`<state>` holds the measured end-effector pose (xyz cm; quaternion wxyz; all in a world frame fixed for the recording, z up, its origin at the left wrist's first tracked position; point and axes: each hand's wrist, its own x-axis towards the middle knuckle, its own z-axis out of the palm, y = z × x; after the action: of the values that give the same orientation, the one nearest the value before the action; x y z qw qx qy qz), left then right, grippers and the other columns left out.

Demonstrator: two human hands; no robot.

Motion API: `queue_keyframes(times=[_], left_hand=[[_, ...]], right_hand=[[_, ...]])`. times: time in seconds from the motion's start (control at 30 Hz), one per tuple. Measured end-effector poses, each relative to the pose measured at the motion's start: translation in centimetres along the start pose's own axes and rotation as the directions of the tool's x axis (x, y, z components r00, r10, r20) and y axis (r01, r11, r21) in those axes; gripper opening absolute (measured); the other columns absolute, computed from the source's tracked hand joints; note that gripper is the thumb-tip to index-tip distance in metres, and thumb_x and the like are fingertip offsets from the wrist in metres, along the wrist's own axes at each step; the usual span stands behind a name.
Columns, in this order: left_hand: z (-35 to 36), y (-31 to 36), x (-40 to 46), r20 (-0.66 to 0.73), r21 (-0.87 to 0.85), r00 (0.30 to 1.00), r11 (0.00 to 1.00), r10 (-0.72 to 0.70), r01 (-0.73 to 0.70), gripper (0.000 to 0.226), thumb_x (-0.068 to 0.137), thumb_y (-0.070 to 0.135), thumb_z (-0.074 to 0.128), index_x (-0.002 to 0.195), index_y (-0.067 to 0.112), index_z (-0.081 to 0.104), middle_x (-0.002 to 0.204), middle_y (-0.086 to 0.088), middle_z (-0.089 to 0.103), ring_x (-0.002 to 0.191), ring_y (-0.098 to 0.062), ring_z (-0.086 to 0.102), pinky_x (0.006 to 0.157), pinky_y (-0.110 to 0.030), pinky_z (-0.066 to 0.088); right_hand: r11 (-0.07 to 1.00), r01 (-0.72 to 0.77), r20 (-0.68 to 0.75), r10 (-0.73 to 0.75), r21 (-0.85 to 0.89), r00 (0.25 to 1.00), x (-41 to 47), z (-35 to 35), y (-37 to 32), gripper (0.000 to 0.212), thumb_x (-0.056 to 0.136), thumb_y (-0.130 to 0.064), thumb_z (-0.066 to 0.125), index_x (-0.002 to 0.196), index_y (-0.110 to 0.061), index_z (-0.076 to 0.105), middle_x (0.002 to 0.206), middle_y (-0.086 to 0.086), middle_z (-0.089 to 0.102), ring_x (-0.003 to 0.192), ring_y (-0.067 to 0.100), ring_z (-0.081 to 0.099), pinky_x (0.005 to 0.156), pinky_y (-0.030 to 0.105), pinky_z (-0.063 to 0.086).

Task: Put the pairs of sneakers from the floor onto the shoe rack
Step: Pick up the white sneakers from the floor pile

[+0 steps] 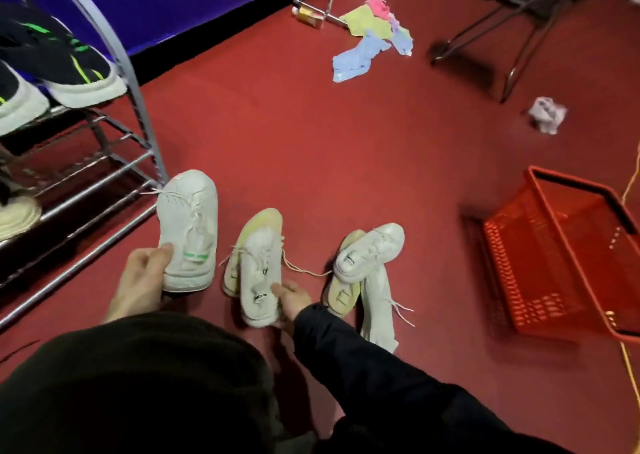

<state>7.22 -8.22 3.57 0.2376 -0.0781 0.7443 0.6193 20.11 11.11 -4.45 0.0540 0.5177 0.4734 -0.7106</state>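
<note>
My left hand [143, 275] grips the heel of a white sneaker with a green stripe [188, 225], its toe close to the foot of the metal shoe rack [104, 183]. My right hand [291, 299] closes on the heel of a second white sneaker [259, 273] lying on the red floor, its sole edge yellowish. To the right lie two more white sneakers [367, 259], one across the other, with loose laces. A pair of black sneakers with green stripes [52, 62] sits on the rack's upper shelf. A pale shoe [17, 216] rests on a lower shelf.
A red plastic basket [554, 256] stands at the right with a yellow cord beside it. Coloured cloths [374, 34] lie near a metal stand at the back. A crumpled white cloth [547, 114] and a folding chair's legs [512, 30] are at the far right.
</note>
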Motion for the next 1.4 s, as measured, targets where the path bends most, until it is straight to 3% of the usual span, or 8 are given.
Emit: queue_keyframes(times=[0.1,0.2,0.37,0.5,0.73,0.93,1.1,1.4], left_hand=[[2.0,-0.3,-0.2,0.115,0.091,0.993,0.996,-0.008,-0.002,0.033,0.087,0.054,0.059,0.096,0.022,0.061,0.095,-0.007,0.066,0.075,-0.023,0.058,0.070,-0.036,0.046],[3.6,-0.4,0.0,0.196,0.210,0.980,0.976,0.015,-0.057,0.030,0.094,0.049,0.056,0.099,0.020,0.061,0.099,-0.004,0.066,0.092,-0.023,0.058,0.085,-0.039,0.041],[5.6,-0.9,-0.5,0.312,0.337,0.950,0.935,-0.001,-0.109,0.029,0.092,0.054,0.057,0.091,0.025,0.058,0.086,0.004,0.059,0.093,-0.020,0.054,0.087,-0.040,0.038],[5.7,-1.6,-0.1,0.369,0.431,0.928,0.895,-0.057,-0.116,0.048,0.066,0.079,0.049,0.087,0.037,0.058,0.096,0.005,0.064,0.098,-0.024,0.060,0.106,-0.050,0.041],[6.4,-1.6,-0.4,0.382,0.426,0.922,0.897,-0.059,-0.120,0.046,0.073,0.074,0.051,0.090,0.032,0.060,0.100,0.001,0.066,0.102,-0.025,0.061,0.104,-0.050,0.041],[6.1,-2.2,-0.5,0.309,0.330,0.950,0.941,-0.035,-0.072,0.046,0.064,0.075,0.055,0.082,0.033,0.062,0.091,-0.003,0.069,0.092,-0.028,0.063,0.104,-0.052,0.043],[6.2,-1.9,-0.6,0.294,0.287,0.955,0.957,-0.042,-0.046,0.046,0.072,0.069,0.056,0.088,0.026,0.063,0.090,-0.004,0.069,0.088,-0.024,0.061,0.101,-0.050,0.043],[4.8,-0.5,-0.1,0.156,0.109,0.985,0.990,0.072,-0.089,0.032,0.080,0.066,0.057,0.083,0.034,0.059,0.089,0.002,0.065,0.088,-0.022,0.061,0.095,-0.049,0.046]], right_hand=[[0.994,0.035,-0.034,-0.038,-0.101,0.999,3.5,-2.1,2.2,0.056,0.070,-0.045,0.071,0.117,-0.014,0.069,0.110,0.007,0.073,0.091,0.022,0.067,0.082,0.034,0.056],[0.957,0.149,-0.200,-0.201,-0.249,0.959,2.7,-5.3,2.0,0.036,0.073,-0.034,0.066,0.097,-0.010,0.074,0.101,0.005,0.075,0.099,0.026,0.070,0.098,0.042,0.054],[0.845,-0.194,-0.744,-0.302,-0.498,0.596,-1.6,-14.4,1.4,0.065,0.079,-0.041,0.065,0.138,-0.017,0.050,0.136,0.014,0.053,0.128,0.034,0.051,0.107,0.042,0.041],[0.947,-0.295,-0.473,0.205,-0.124,0.857,0.3,-20.3,4.5,0.068,0.088,-0.047,0.063,0.142,-0.008,0.049,0.128,0.013,0.057,0.121,0.033,0.057,0.099,0.039,0.048],[0.951,-0.291,-0.348,0.308,0.102,0.886,-1.2,-21.4,5.5,0.035,0.073,-0.042,0.080,0.078,-0.011,0.065,0.070,0.006,0.063,0.064,0.022,0.058,0.063,0.028,0.047],[0.956,-0.283,-0.361,0.291,0.077,0.886,-0.6,-21.4,6.0,0.019,0.087,-0.018,0.060,0.068,-0.013,0.058,0.053,0.003,0.060,0.056,0.019,0.055,0.059,0.026,0.045],[0.958,-0.265,-0.263,0.286,0.110,0.922,-2.4,-19.0,4.0,0.010,0.089,-0.016,0.062,0.084,-0.007,0.061,0.080,0.012,0.063,0.068,0.027,0.062,0.063,0.033,0.054],[0.991,0.097,-0.214,-0.075,0.090,0.974,-7.8,-9.2,-2.7,0.019,0.089,-0.027,0.055,0.097,-0.012,0.063,0.070,0.006,0.061,0.054,0.020,0.059,0.052,0.030,0.050]])
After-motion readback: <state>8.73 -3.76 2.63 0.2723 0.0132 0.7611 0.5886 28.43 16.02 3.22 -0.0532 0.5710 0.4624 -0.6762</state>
